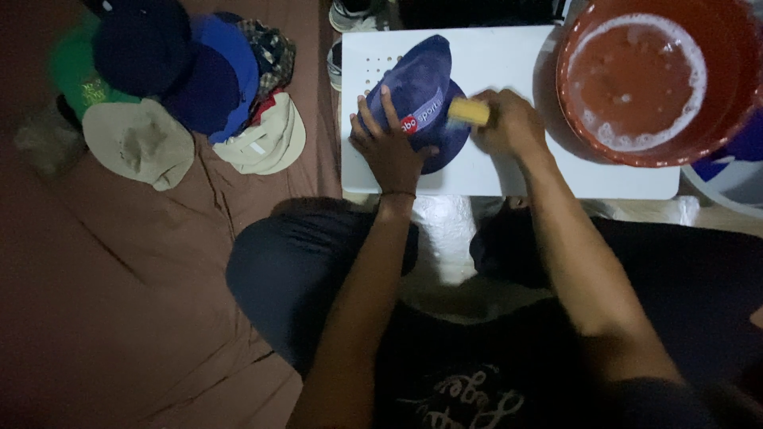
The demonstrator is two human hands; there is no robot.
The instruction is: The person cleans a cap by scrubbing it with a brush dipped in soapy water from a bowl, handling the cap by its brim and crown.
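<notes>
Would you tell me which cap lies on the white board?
The blue cap under both hands; the other caps sit piled on the brown sheet.

I saw bare forearms, no sleeves reaching them. A thin dark band (395, 195) circled the left wrist. The person wore a black top with pale looping script (465, 397) on the chest, and dark trousers (294, 274).
</notes>
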